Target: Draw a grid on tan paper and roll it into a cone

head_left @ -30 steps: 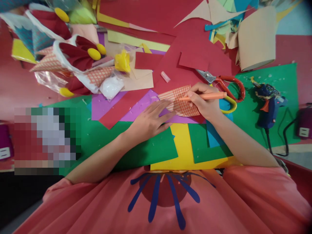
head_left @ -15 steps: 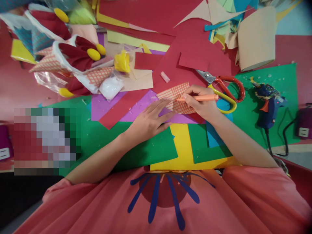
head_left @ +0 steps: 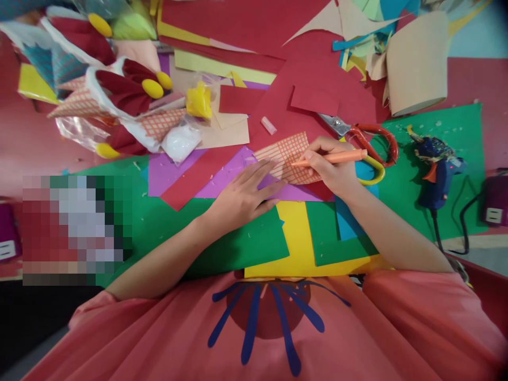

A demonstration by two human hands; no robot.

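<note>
My right hand point(head_left: 331, 166) is closed around an orange marker point(head_left: 345, 156), its tip on a cream piece of paper point(head_left: 291, 145) ruled with orange lines. Crossing lines form a grid over the paper's right part; its left part carries lines in one direction only. My left hand point(head_left: 254, 190) lies flat with fingers stretched out, its fingertips on the paper's left lower side. Beneath the paper are a purple sheet point(head_left: 186, 185) and red sheets. A small pinkish marker cap point(head_left: 269, 125) rests just above the paper.
Scissors point(head_left: 369, 143) with red and yellow handles lie beyond my right hand. A blue glue gun point(head_left: 438, 180) sits on green sheet at right. Paper cones point(head_left: 107, 95) with yellow ovals stand at upper left, a beige paper cylinder point(head_left: 416, 63) at upper right.
My right hand and the marker have shifted slightly to the right across the paper, and more of the grid shows. The left hand stays in place.
</note>
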